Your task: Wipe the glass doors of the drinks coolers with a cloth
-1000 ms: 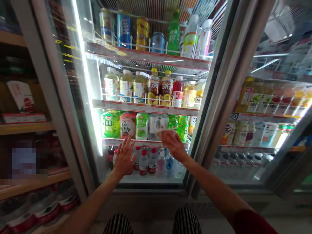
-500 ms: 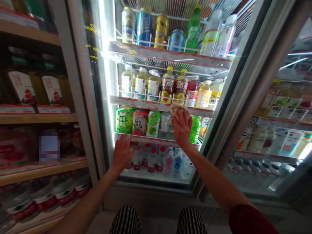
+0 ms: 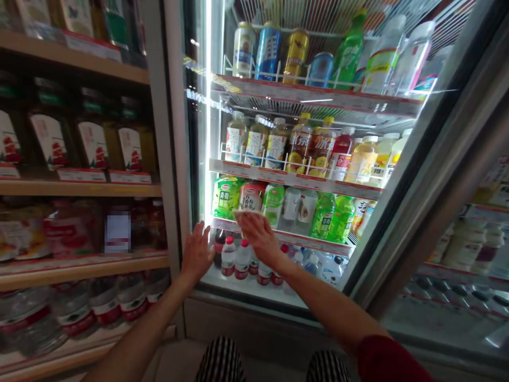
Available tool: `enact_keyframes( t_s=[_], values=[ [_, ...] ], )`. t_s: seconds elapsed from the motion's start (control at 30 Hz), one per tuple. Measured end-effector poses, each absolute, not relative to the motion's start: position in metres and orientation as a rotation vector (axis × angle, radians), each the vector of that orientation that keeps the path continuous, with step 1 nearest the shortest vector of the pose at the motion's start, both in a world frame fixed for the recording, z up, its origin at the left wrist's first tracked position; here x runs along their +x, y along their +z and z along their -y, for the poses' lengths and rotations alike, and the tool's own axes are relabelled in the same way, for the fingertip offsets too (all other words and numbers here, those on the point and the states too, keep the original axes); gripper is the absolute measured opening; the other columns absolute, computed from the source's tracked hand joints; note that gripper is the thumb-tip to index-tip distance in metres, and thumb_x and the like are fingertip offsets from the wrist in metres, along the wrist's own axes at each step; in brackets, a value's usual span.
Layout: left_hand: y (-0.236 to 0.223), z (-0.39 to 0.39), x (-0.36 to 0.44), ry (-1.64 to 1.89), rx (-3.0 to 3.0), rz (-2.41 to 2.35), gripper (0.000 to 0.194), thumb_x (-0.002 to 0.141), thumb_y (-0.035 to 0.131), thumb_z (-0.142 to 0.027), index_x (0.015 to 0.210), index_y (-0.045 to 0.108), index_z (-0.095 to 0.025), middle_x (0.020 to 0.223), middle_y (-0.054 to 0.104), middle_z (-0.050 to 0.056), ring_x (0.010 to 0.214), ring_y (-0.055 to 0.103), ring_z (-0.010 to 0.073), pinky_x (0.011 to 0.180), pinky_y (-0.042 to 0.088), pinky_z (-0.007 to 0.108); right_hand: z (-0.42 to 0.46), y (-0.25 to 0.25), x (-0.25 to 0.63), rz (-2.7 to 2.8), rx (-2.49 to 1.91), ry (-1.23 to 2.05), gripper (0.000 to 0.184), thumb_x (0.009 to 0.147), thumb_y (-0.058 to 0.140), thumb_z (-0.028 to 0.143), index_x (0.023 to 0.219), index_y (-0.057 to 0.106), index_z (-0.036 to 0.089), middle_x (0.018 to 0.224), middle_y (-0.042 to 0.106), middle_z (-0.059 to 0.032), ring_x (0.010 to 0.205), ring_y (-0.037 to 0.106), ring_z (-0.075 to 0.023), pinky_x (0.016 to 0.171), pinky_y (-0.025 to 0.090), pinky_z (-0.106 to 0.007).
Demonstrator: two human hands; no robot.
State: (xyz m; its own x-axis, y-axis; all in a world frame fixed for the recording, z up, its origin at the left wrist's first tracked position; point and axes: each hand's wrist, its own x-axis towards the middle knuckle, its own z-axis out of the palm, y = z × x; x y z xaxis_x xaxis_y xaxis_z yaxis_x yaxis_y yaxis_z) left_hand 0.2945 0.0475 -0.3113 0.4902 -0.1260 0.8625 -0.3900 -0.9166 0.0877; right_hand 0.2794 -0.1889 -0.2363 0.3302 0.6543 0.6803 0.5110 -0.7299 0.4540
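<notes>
A pale cloth [image 3: 240,214] is pressed flat to the glass door [image 3: 254,294] of a lit drinks cooler, under my right hand [image 3: 260,239]. Only its edge shows past my fingertips, in front of the lower drink shelf. My left hand [image 3: 197,253] rests with spread fingers at the door's left side, low down, holding nothing. Behind the glass, green tea bottles [image 3: 226,197] and a red-labelled bottle [image 3: 251,195] stand near my right fingers. Small red-capped bottles [image 3: 228,257] sit on the cooler's bottom between my hands.
Wooden shelves [image 3: 79,188] with bottles and price strips stand at the left. A metal door frame [image 3: 433,207] runs slanting on the right, with another cooler section beyond. Cans [image 3: 270,50] and bottles fill the upper racks. My knees [image 3: 221,361] show below.
My right hand has swept left and down across the glass with the cloth. My left hand stays at the door's left side. The view has shifted left.
</notes>
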Motion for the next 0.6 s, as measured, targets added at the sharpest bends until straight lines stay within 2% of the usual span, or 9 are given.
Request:
enact_keyframes(
  t_s=[0.07, 0.13, 0.27, 0.33, 0.4, 0.5, 0.6],
  values=[
    [-0.318, -0.061, 0.292, 1.392, 2.478, 0.394, 0.061, 0.082, 0.045, -0.023, 0.138, 0.023, -0.016, 0.143, 0.028, 0.019, 0.133, 0.026, 0.0315, 0.103, 0.03, 0.052, 0.17, -0.262, 0.281, -1.282, 2.334, 1.139, 0.051, 0.086, 0.041, 0.015, 0.136, 0.035, 0.015, 0.144, 0.034, -0.005, 0.137, 0.02, -0.0199, 0.114, 0.019, -0.043],
    [-0.325, -0.075, 0.288, 1.397, 2.483, 0.369, 0.063, 0.081, 0.045, -0.022, 0.139, 0.021, -0.017, 0.144, 0.027, 0.018, 0.133, 0.027, 0.0317, 0.102, 0.032, 0.052, 0.146, -0.266, 0.288, -1.335, 2.312, 1.08, 0.051, 0.086, 0.04, 0.015, 0.137, 0.033, 0.013, 0.145, 0.032, -0.0049, 0.137, 0.019, -0.0196, 0.114, 0.019, -0.042],
    [-0.332, -0.097, 0.283, 1.393, 2.498, 0.304, 0.066, 0.081, 0.045, -0.021, 0.14, 0.018, -0.017, 0.145, 0.025, 0.018, 0.132, 0.027, 0.0321, 0.102, 0.032, 0.053, 0.087, -0.216, 0.321, -1.164, 2.44, 1.342, 0.05, 0.089, 0.038, 0.017, 0.138, 0.03, 0.019, 0.149, 0.023, -0.0027, 0.139, 0.008, -0.0234, 0.114, 0.012, -0.052],
    [-0.333, -0.107, 0.281, 1.376, 2.516, 0.251, 0.065, 0.081, 0.044, -0.022, 0.14, 0.019, -0.016, 0.145, 0.025, 0.018, 0.133, 0.026, 0.0321, 0.102, 0.031, 0.053, 0.063, -0.209, 0.332, -1.182, 2.442, 1.402, 0.047, 0.09, 0.037, 0.018, 0.137, 0.032, 0.017, 0.149, 0.021, -0.0048, 0.139, 0.007, -0.0266, 0.112, 0.012, -0.056],
    [-0.334, -0.116, 0.281, 1.352, 2.546, 0.208, 0.062, 0.081, 0.044, -0.022, 0.138, 0.022, -0.014, 0.144, 0.026, 0.018, 0.133, 0.025, 0.032, 0.103, 0.03, 0.053, 0.049, -0.234, 0.333, -1.326, 2.371, 1.348, 0.045, 0.089, 0.039, 0.017, 0.133, 0.037, 0.015, 0.147, 0.027, -0.0062, 0.138, 0.014, -0.0268, 0.112, 0.018, -0.053],
    [-0.337, -0.127, 0.28, 1.317, 2.588, 0.173, 0.058, 0.082, 0.043, -0.024, 0.136, 0.027, -0.011, 0.143, 0.028, 0.019, 0.133, 0.025, 0.0314, 0.104, 0.029, 0.052, 0.045, -0.297, 0.325, -1.54, 2.242, 1.217, 0.038, 0.085, 0.045, 0.015, 0.123, 0.049, 0.012, 0.135, 0.047, -0.0062, 0.13, 0.034, -0.0199, 0.11, 0.03, -0.039],
    [-0.338, -0.13, 0.28, 1.302, 2.597, 0.174, 0.058, 0.082, 0.043, -0.025, 0.136, 0.027, -0.011, 0.144, 0.027, 0.019, 0.134, 0.024, 0.0306, 0.105, 0.029, 0.051, 0.049, -0.321, 0.321, -1.592, 2.223, 1.173, 0.038, 0.084, 0.046, 0.014, 0.121, 0.051, 0.01, 0.126, 0.055, -0.0076, 0.123, 0.042, -0.0166, 0.109, 0.033, -0.033]
  ],
)
